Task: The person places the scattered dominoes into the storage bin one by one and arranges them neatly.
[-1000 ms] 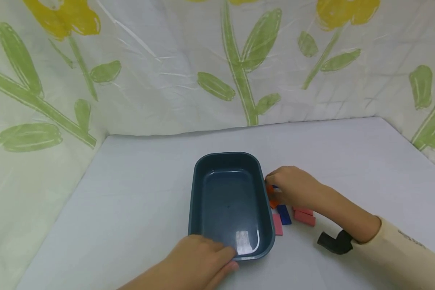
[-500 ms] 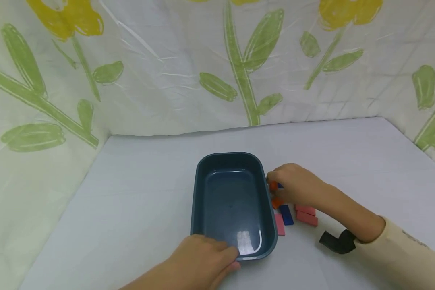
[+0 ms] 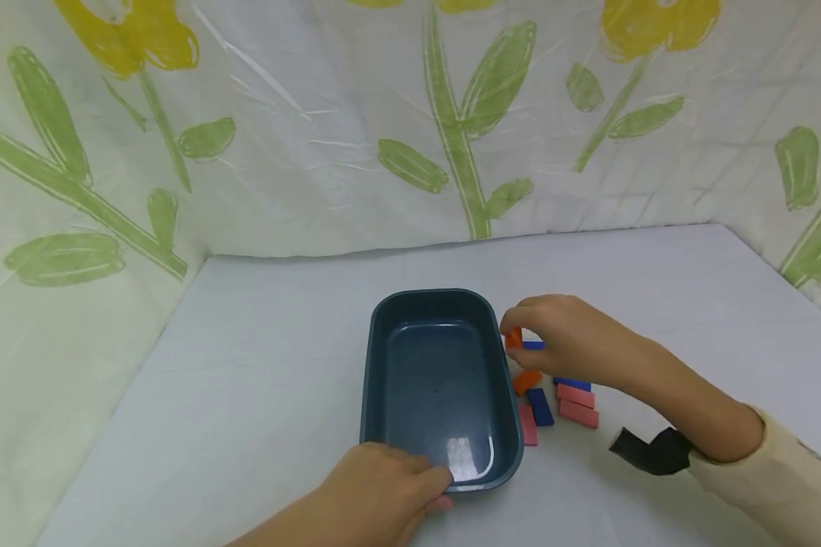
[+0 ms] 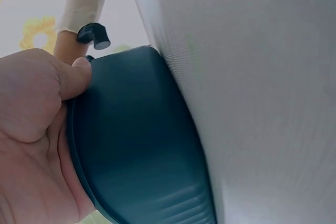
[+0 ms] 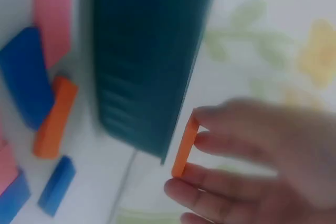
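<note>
A dark teal plastic basin (image 3: 438,387) stands on the white table. My left hand (image 3: 383,486) grips its near rim, thumb on the outer wall in the left wrist view. Beside the basin's far right rim, my right hand (image 3: 575,338) pinches a small orange block (image 5: 185,145) between thumb and fingertips. The right wrist view shows this block raised beside the basin's rim. Below that hand lie another orange block (image 3: 527,381), a dark blue block (image 3: 540,406) and a blue block (image 3: 534,345) partly hidden by the fingers.
Right of the basin lie pink blocks (image 3: 578,414), with a blue block (image 3: 572,384) behind them. Another pink block (image 3: 528,425) is close against the basin's right wall. A black angled piece (image 3: 653,452) sits at the right cuff. A flower-printed sheet (image 3: 301,152) hangs behind the table.
My right hand has lifted off the table with the orange block, uncovering the other orange block and blue ones beneath. The left hand keeps its grip on the basin.
</note>
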Motion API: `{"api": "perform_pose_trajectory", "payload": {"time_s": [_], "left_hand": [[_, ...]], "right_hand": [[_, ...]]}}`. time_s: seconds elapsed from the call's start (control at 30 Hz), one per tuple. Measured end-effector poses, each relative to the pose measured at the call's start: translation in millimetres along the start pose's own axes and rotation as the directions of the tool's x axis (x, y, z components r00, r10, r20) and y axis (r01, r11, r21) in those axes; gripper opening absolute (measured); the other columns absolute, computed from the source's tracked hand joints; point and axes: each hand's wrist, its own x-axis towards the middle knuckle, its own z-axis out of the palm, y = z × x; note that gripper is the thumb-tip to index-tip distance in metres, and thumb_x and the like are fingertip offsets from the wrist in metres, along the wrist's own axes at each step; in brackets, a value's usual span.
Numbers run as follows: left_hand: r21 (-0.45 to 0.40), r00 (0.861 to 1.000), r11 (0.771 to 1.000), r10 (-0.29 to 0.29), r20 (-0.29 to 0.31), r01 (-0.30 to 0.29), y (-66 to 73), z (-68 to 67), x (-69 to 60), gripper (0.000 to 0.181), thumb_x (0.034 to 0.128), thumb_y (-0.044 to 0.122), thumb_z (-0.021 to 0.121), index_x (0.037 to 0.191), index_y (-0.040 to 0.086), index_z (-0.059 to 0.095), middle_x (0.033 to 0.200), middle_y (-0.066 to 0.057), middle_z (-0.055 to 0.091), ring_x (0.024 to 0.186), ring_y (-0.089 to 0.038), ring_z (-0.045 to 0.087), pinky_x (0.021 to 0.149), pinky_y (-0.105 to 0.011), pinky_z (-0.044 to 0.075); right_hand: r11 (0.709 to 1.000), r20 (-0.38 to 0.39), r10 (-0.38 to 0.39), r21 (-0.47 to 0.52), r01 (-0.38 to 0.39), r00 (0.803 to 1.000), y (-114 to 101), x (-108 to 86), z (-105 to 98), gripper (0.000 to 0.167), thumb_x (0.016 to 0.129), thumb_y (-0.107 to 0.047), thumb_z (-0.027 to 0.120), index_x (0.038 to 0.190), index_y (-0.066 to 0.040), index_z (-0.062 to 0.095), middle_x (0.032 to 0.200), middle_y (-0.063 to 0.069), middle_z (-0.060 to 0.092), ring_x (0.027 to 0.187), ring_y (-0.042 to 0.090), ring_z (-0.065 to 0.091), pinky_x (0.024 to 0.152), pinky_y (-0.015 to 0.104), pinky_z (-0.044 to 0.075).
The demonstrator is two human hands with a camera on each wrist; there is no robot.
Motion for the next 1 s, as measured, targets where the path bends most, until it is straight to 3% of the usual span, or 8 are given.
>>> {"api": "perform_pose_trajectory", "payload": {"time_s": [0.17, 0.43, 0.7, 0.87, 1.0], "left_hand": [[-0.007, 0.999, 1.0, -0.023, 0.047, 0.024, -0.4, -1.0, 0.4, 0.023, 0.1042, 0.034, 0.055, 0.087, 0.02, 0.059, 0.059, 0.014, 0.041, 0.049, 0.001, 0.031, 0.047, -0.013, 0.025], [0.004, 0.998, 0.999, 0.042, -0.049, -0.042, -2.0, 1.5, -1.2, 0.02, 0.1031, 0.029, 0.058, 0.087, 0.019, 0.058, 0.058, 0.013, 0.042, 0.049, 0.001, 0.028, 0.046, -0.013, 0.023], [-0.009, 1.0, 1.0, 0.007, 0.022, -0.007, -1.7, 0.8, -0.4, 0.019, 0.1043, 0.032, 0.055, 0.091, 0.02, 0.061, 0.058, 0.014, 0.041, 0.049, 0.001, 0.03, 0.047, -0.012, 0.024], [-0.029, 1.0, 1.0, 0.01, 0.016, -0.009, -1.3, 0.2, -0.7, 0.017, 0.1038, 0.031, 0.057, 0.093, 0.02, 0.062, 0.059, 0.014, 0.041, 0.049, 0.002, 0.03, 0.048, -0.011, 0.024], [-0.023, 1.0, 1.0, 0.019, -0.006, -0.019, -1.0, 0.2, -0.3, 0.016, 0.1029, 0.03, 0.059, 0.092, 0.019, 0.062, 0.058, 0.014, 0.042, 0.049, 0.003, 0.03, 0.047, -0.011, 0.023]], "right_hand": [[0.998, 0.035, -0.055, -0.012, 0.055, 0.998, -10.0, 14.6, 3.2, 0.017, 0.082, -0.01, 0.082, 0.097, -0.011, 0.073, 0.092, -0.003, 0.069, 0.085, 0.018, 0.063, 0.072, 0.031, 0.054], [0.988, 0.076, -0.142, -0.057, 0.146, 0.987, -19.0, 44.0, 14.1, 0.013, 0.084, -0.013, 0.081, 0.092, -0.008, 0.071, 0.082, 0.0, 0.067, 0.074, 0.015, 0.059, 0.071, 0.029, 0.054], [0.982, 0.139, -0.164, -0.074, 0.176, 0.977, -27.8, 65.5, 26.2, 0.012, 0.084, -0.01, 0.077, 0.081, -0.01, 0.066, 0.067, -0.004, 0.054, 0.062, 0.013, 0.049, 0.06, 0.024, 0.046], [0.969, 0.165, -0.219, -0.078, 0.234, 0.962, -30.3, 77.4, 36.1, 0.021, 0.083, -0.007, 0.075, 0.072, -0.012, 0.058, 0.059, -0.005, 0.043, 0.055, 0.011, 0.041, 0.053, 0.023, 0.036], [0.96, 0.165, -0.245, -0.098, 0.263, 0.955, -32.9, 84.7, 41.1, 0.026, 0.084, -0.007, 0.075, 0.068, -0.013, 0.056, 0.058, -0.005, 0.042, 0.054, 0.011, 0.04, 0.052, 0.023, 0.036]]}}
